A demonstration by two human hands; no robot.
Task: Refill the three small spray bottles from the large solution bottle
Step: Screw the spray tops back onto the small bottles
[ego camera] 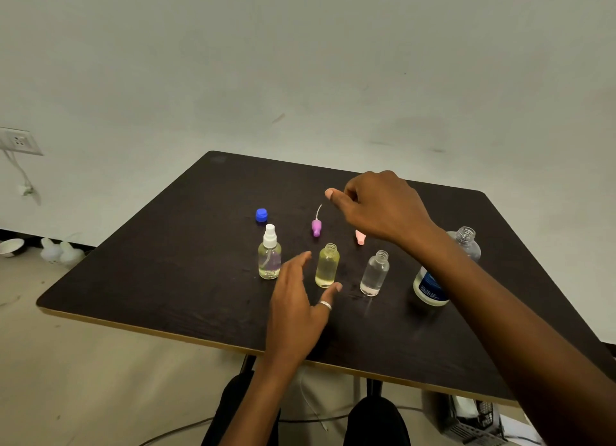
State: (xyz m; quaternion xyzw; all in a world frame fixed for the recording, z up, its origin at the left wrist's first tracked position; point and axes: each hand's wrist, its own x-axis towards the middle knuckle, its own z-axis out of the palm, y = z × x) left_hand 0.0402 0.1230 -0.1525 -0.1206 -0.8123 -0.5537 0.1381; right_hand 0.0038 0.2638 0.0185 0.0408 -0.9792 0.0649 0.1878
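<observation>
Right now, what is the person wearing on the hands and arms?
No sleeve, glove or watch is in view. The left hand wears one silver ring, apparently on the thumb. The right hand shows no jewellery.

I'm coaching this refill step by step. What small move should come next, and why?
Probably lower the right hand onto the purple spray head and pick it up: the middle bottle looks full yet uncapped, and the left hand is open beside it.
</observation>
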